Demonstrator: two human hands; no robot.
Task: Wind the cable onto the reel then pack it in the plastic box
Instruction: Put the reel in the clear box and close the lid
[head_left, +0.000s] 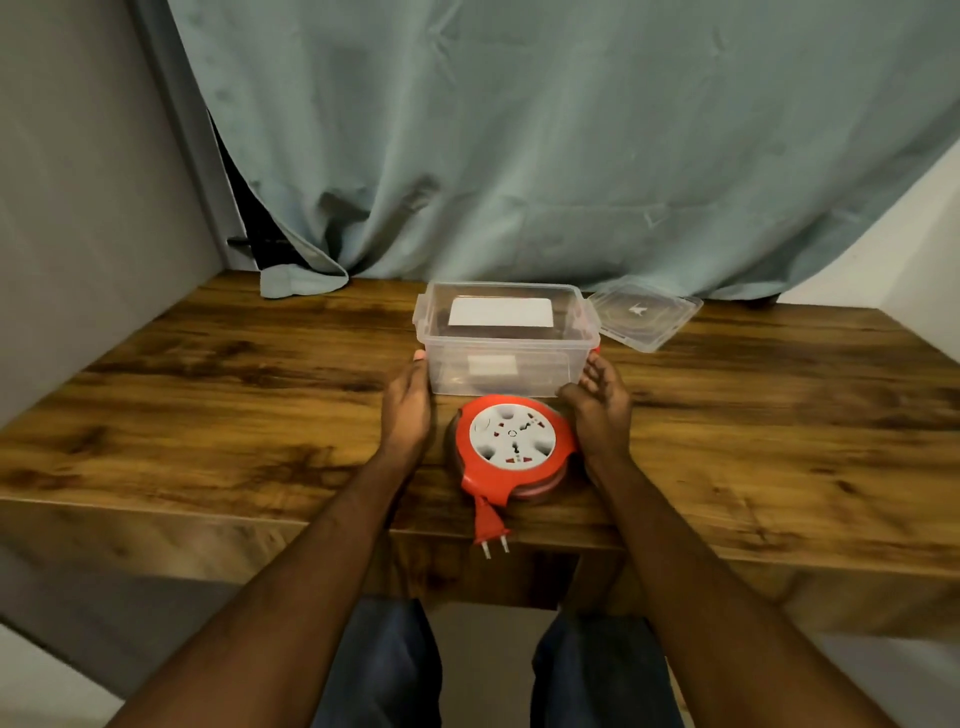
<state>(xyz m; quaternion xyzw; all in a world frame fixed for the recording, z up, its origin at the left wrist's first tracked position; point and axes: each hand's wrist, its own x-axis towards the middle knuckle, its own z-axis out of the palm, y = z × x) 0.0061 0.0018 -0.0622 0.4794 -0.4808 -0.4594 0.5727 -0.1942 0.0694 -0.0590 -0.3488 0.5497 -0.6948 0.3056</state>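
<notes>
The clear plastic box (506, 364) stands open in the middle of the wooden table (208, 415). My left hand (408, 410) lies against its left wall, fingertips up at the rim. At the box's right front corner, my right hand (602, 410) has its thumb on the corner and its fingers along the side wall. Between my wrists, just in front of the box, the orange cable reel (511, 441) lies flat with its white socket face up and the cable wound in. Its orange plug (490, 525) sticks out over the table's front edge.
The box's clear lid (647, 314) rests on the table to the right of the box, by the back edge. A grey-green curtain (519, 156) hangs behind the table, one corner on the tabletop at the back left. Walls close in on both sides.
</notes>
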